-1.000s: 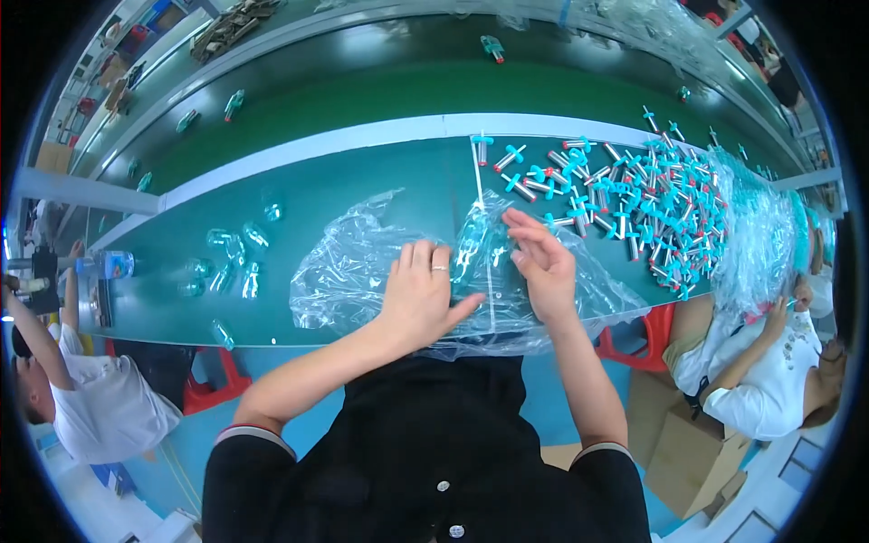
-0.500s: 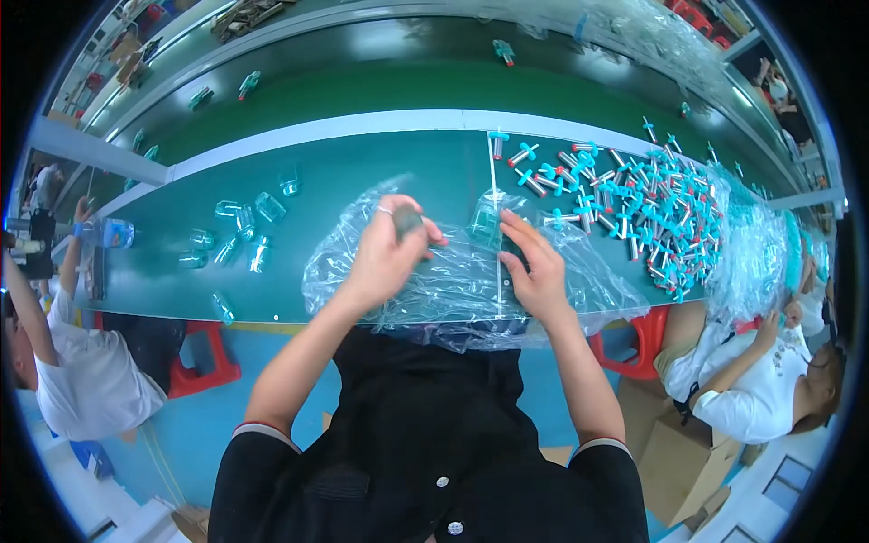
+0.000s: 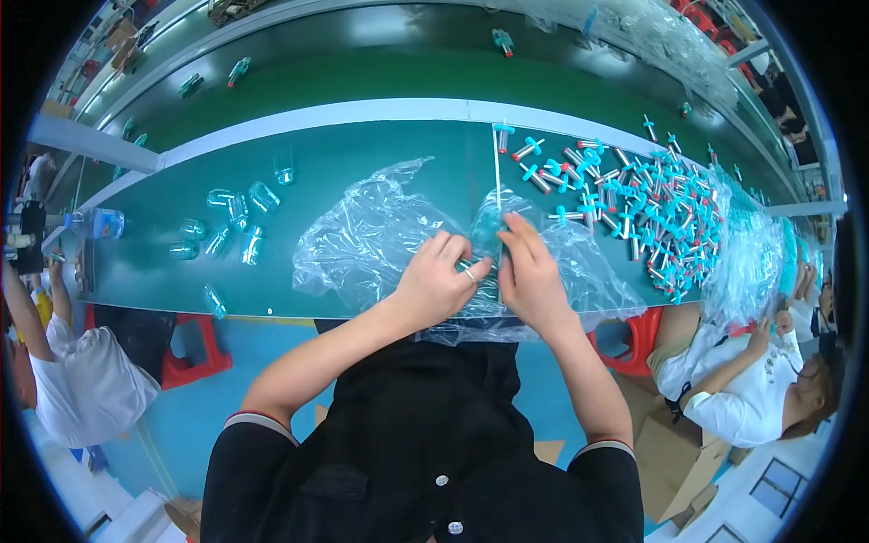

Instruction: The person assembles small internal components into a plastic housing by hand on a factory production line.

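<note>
A crumpled transparent plastic bag [image 3: 362, 237] spreads over the green tabletop in front of me. My left hand [image 3: 436, 282] is closed over the bag, its fingers curled round a small greenish thing mostly hidden by them. Beside it, my right hand [image 3: 536, 276] grips the bag's plastic, with its long fingers pressed together and the thumb tucked close. A greenish tint shows through the plastic just left of the right fingertips; what lies there is blurred. Several small transparent containers [image 3: 263, 197] lie loose on the left of the table.
Silver cylinders with turquoise fittings and red ends [image 3: 670, 213] are heaped at the right, by a large transparent bag [image 3: 751, 244]. Beyond the white rail [image 3: 407, 109], a green belt [image 3: 362, 77] carries a few similar pieces. A bottle [image 3: 98, 223] stands far left. People sit on both sides.
My left hand has come down and to the right, close to the right hand, carrying the greenish thing. The bag's left part is less covered. My right hand has shifted only slightly.
</note>
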Demonstrator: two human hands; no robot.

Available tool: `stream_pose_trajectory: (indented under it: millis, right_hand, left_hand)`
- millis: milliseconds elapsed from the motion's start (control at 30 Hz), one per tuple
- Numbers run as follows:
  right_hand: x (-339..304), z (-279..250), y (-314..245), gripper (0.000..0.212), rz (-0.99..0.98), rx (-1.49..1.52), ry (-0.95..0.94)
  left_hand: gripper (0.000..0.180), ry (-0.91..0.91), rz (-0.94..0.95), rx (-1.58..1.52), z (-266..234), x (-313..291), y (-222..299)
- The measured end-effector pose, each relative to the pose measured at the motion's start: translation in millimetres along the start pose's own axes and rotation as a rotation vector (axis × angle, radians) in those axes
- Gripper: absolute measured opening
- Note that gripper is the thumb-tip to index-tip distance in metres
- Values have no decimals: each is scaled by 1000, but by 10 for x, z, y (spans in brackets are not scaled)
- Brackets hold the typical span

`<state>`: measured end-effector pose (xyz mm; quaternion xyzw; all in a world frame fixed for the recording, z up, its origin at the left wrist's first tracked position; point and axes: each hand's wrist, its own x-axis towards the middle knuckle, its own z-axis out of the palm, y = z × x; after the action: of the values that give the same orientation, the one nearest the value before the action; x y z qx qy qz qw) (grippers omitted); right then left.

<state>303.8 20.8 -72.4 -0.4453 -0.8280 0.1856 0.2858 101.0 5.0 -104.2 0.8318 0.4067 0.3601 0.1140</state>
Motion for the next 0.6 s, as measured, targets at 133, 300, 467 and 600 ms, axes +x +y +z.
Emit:
stream_pose_trajectory:
  millis: [133, 300, 467, 600]
  right_hand:
    - [54, 32, -34, 38, 102, -227, 41]
    - [208, -285, 102, 30, 228, -296, -92]
    - [386, -838, 228, 15, 404, -69, -86]
    - [461, -1161, 405, 17, 586, 51, -191]
  left_hand:
    - [43, -34, 2, 44, 26, 8, 16]
    - [46, -67, 8, 90, 19, 29, 38]
    - [47, -80, 33, 141, -18, 55, 23]
    - [50, -69, 36, 107, -1, 55, 19]
